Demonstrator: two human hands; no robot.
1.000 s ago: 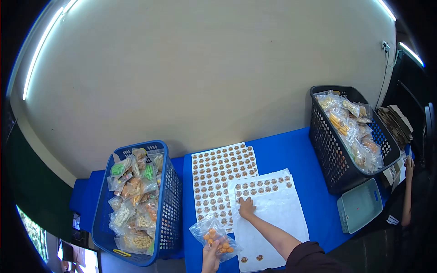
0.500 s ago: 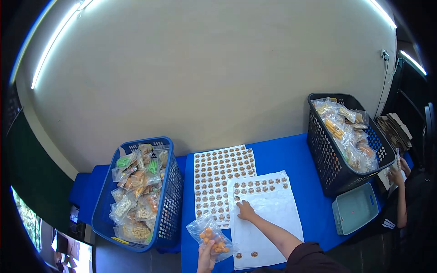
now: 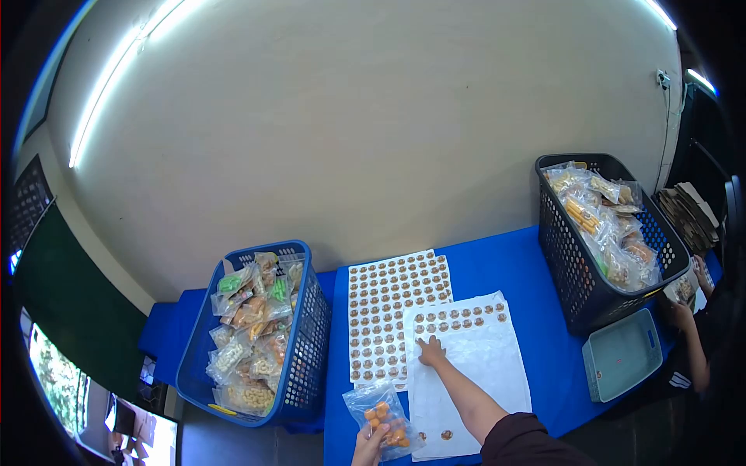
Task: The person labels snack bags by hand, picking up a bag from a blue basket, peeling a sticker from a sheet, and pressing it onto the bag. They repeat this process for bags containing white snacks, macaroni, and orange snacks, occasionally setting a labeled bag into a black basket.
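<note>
Against a plain, pale wall (image 3: 388, 132), a surface (image 3: 497, 268) draped in smooth blue cloth spreads before you, a perforated blue plastic basket (image 3: 311, 349) to your left and a black one (image 3: 563, 256) to your right, both heaped with snack packets. Low at the near edge, your left hand (image 3: 369, 445) closes thumb and fingers on the lower part of a clear bag (image 3: 381, 415), held up just beside the printed sheets. Rounded orange pieces gather in its lower half; the upper film is wrinkled and glossy. The bag looks light, limp and a little slippery, its contents perhaps brittle, so a light grip on the loose film near an edge would likely spare them. Your right hand (image 3: 432, 352) rests on the white front sheet (image 3: 482, 380), fingers somewhat spread, fingertips at the lower row of round brown stickers (image 3: 454, 322); whether they pinch one, you cannot tell from here. That sheet, slightly creased and probably thin, overlaps a fuller back sheet (image 3: 396, 303). A shallow grey-green bin (image 3: 622, 365) sits beside the black basket, near a co-worker's hand (image 3: 682, 316).
</note>
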